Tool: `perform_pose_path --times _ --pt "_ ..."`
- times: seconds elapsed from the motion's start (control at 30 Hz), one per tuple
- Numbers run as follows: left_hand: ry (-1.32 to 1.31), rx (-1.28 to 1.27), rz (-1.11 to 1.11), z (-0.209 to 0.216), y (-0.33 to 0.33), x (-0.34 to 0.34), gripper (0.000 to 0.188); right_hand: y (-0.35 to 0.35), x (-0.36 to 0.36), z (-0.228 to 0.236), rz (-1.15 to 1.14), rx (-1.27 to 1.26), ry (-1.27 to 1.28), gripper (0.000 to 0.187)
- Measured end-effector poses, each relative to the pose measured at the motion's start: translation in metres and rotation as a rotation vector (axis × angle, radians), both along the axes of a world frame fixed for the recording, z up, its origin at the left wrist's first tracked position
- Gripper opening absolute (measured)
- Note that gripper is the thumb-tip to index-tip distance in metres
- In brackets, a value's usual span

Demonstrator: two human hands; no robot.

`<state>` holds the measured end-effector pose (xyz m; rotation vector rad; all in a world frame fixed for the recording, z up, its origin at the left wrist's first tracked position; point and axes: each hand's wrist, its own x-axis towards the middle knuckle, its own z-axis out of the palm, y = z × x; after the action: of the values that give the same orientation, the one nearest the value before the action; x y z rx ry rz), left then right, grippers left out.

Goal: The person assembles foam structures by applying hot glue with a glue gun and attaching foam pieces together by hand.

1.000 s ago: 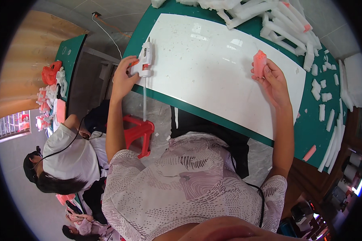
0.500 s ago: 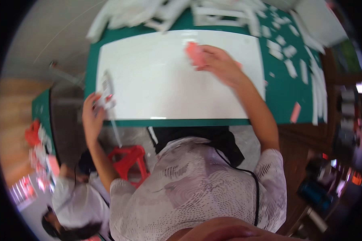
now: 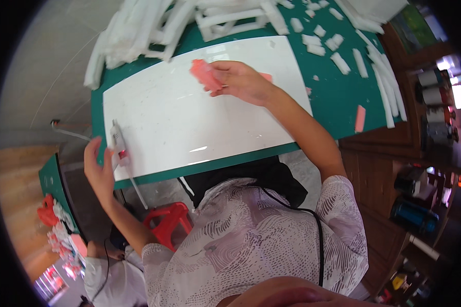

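Note:
Over the upper middle of the white board (image 3: 200,133), my right hand (image 3: 241,82) grips a ragged pink foam piece (image 3: 206,74) between thumb and fingers. Another bit of pink foam (image 3: 266,77) shows just behind that wrist. My left hand (image 3: 100,166) is at the board's left edge, thumb and fingers apart, with nothing in it. Right beside it lies a white hot glue gun (image 3: 118,140) with a red patch, its nozzle toward the far side. From the gun's rear a thin whitish rod or cord (image 3: 140,193) sticks out past the table edge.
White foam frames (image 3: 230,21) stand along the far side of the green table (image 3: 328,115). Cut white foam pieces (image 3: 340,63) and long strips lie at the right, near a pink foam block (image 3: 360,118). A red stool (image 3: 169,222) stands below; another person (image 3: 112,279) sits at lower left.
The whole view has shifted and turned a little. My left hand has come away from the glue gun, fingers spread. My right hand still holds the pink foam piece.

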<state>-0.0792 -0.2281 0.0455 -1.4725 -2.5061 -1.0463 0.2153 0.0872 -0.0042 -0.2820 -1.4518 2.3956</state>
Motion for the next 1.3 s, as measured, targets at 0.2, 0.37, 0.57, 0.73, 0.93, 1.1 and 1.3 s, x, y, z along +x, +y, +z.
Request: perform_pose_path --times 0.2,0.37,0.57,0.73,0.93,1.1,1.3 --pt "-0.260 0.171 -0.393 0.034 0.113 0.090 0.028 0.006 0.009 -0.004 0.035 -0.033 0.061 0.052" --pt "-0.338 0.164 -0.562 0.030 0.177 0.131 0.042 0.005 0.006 0.000 0.082 -0.086 0.140 0.051" --pt "-0.549 0.132 -0.657 0.011 0.208 0.133 0.048 0.012 0.007 -0.002 0.046 -0.095 0.135 0.055" --pt "-0.630 0.164 -0.687 0.003 0.213 0.129 0.050 0.012 0.008 0.001 0.035 -0.092 0.131 0.058" --pt "-0.639 0.161 -0.699 0.003 0.222 0.135 0.050 0.014 0.013 0.000 0.003 -0.078 0.132 0.058" --pt "-0.664 0.187 -0.705 0.002 0.225 0.129 0.039 0.014 0.007 0.000 0.042 -0.126 0.169 0.055" --pt "-0.661 0.225 -0.703 0.006 0.236 0.137 0.033 0.028 0.022 0.013 -0.016 -0.068 0.149 0.050"
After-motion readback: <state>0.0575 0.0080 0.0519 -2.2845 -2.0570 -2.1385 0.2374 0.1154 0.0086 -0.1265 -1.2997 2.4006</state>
